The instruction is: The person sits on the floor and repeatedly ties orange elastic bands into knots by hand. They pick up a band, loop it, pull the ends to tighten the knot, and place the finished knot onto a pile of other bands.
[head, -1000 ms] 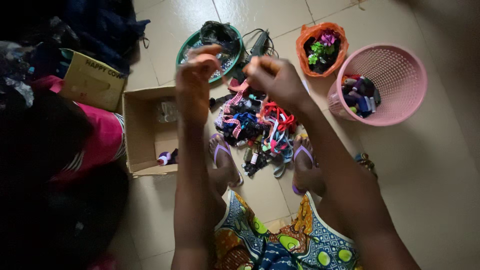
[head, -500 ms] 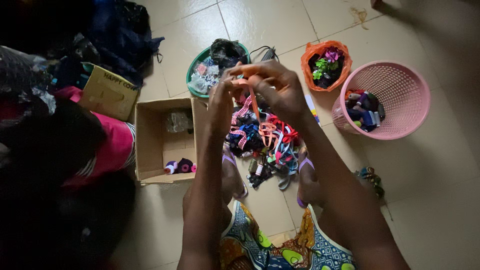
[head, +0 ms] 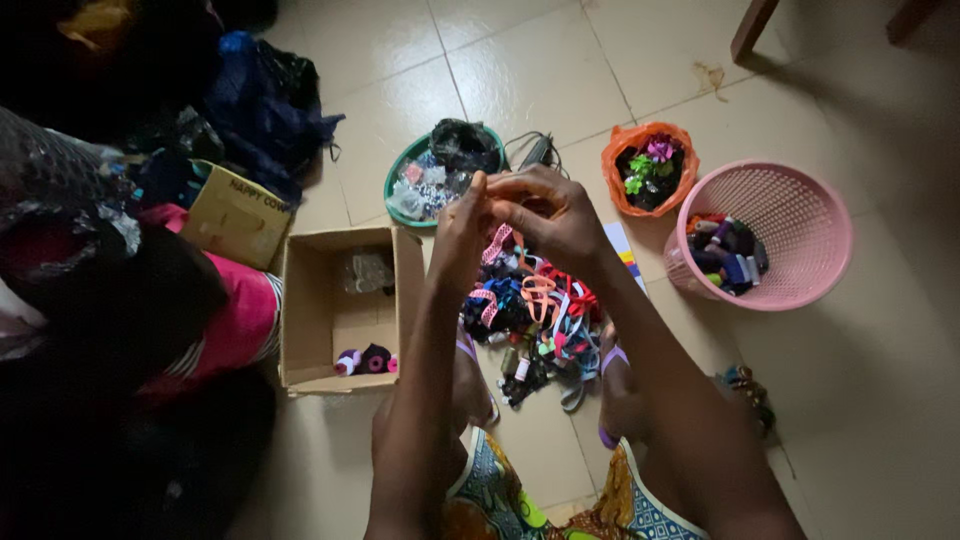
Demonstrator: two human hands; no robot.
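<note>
L hand (head: 462,232) & R hand (head: 552,218) meet, fingers pinched on a thin peach ribbon (head: 520,200) w/ both. Ribbon pile (head: 535,305) lies below on floor, cardboard box (head: 335,310) just left.

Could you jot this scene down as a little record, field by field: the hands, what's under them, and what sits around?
left hand: raised, fingertips meeting the right hand
right hand: raised, fingers bent toward the left hand; whether it pinches a ribbon cannot be told
below the hands: pile of ribbons on the floor
left of pile: open cardboard box, small spools inside
right: pink basket holding spools
behind: green bowl, orange bag
</note>
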